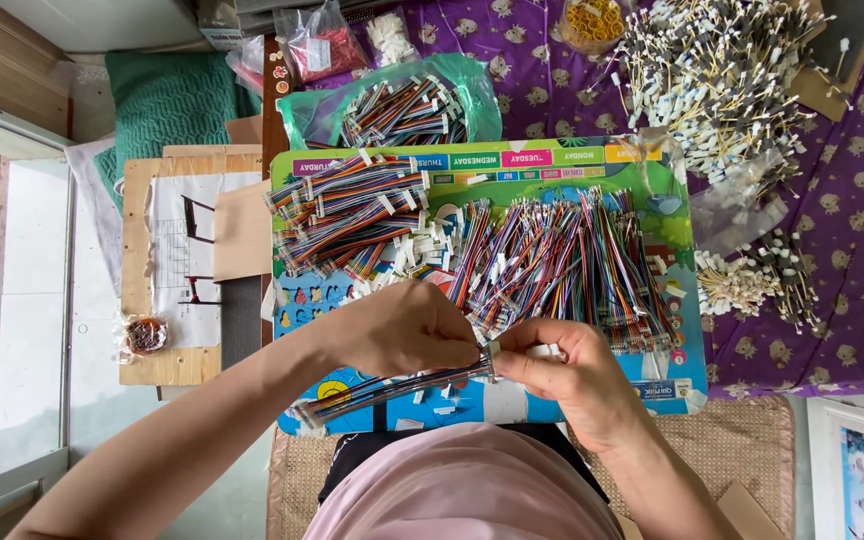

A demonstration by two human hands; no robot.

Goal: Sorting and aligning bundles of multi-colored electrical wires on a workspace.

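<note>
2 hands, left hand [402, 325] and right hand [562, 365], grasp wire bundle [392, 388] over colourful board [672, 385] on purple cloth [852, 260].

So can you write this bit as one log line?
left hand: grips wire bundle | right hand: pinches white connector | behind: loose wires on colourful board

Hemmed in ahead by heaped multicoloured wire bundles [562, 262] across colourful printed board [652, 165]; open only along board's bare near edge [512, 400].
</note>
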